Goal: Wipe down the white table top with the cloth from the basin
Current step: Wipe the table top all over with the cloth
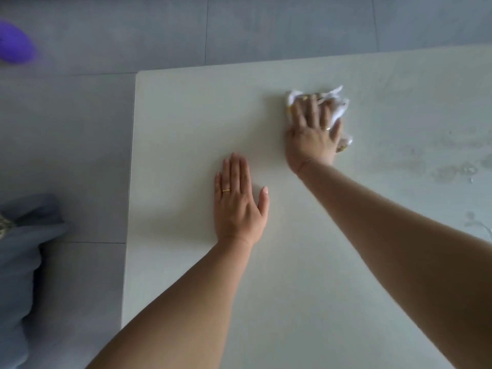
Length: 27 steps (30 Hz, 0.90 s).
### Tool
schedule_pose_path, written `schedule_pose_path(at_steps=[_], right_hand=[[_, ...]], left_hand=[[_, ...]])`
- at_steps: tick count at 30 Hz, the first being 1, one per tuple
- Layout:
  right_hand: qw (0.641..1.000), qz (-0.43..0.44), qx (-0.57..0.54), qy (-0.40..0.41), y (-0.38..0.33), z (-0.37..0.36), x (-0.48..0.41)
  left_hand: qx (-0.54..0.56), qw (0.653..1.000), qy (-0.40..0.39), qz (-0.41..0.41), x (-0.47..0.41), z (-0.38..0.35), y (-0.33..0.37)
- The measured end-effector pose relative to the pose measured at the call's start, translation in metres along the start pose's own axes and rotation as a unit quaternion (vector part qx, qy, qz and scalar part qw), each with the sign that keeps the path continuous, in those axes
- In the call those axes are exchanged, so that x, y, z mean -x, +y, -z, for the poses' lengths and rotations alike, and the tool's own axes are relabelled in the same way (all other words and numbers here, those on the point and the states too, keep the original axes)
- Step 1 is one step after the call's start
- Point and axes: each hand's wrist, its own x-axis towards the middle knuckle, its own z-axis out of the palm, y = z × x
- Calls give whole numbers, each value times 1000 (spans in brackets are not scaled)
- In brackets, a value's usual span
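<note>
The white table top (186, 129) fills most of the view, with its left edge and far left corner visible. A crumpled white cloth (338, 102) with yellow marks lies on it toward the far side. My right hand (312, 131) presses flat on the cloth, fingers spread over it, so much of the cloth is hidden. My left hand (238, 201) rests palm down on the bare table nearer to me, fingers together and holding nothing. Wet streaks and droplets (452, 169) show on the table to the right. The basin is not in view.
Grey tiled floor (80, 129) lies left of and beyond the table. A blue-grey cushion or fabric (18, 262) sits at the lower left. A blurred purple object (14, 43) is at the top left corner.
</note>
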Motion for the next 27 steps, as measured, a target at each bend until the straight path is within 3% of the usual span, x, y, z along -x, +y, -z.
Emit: schedule_pose_path(at_steps=[4, 6, 8, 10, 12, 13, 17, 21, 24, 27], right_hand=[[971, 228, 50, -55, -35, -11, 24], [954, 286, 73, -52, -17, -3, 5], [967, 240, 76, -31, 3, 3, -20], [993, 116, 31, -7, 7, 7, -38], [999, 31, -3, 15, -17, 2, -37], [1000, 27, -9, 8, -32, -3, -30], [977, 204, 17, -57, -65, -18, 7], [939, 329, 77, -58, -28, -3, -25], [979, 194, 58, -19, -2, 6, -52], [998, 65, 19, 2, -30, -2, -51]], left_hand=[[-5, 1000, -5, 4, 0, 3, 1], [-1, 1000, -5, 4, -1, 3, 0], [7, 1000, -4, 3, -1, 3, 0], [11, 1000, -1, 2, -2, 3, 0], [11, 1000, -4, 2, -2, 3, 0], [10, 1000, -7, 2, -2, 3, -1], [2, 1000, -12, 11, -3, 5, 1], [7, 1000, -12, 8, -2, 6, 2], [12, 1000, -7, 4, -2, 4, 1], [14, 1000, -6, 9, -3, 3, 0]])
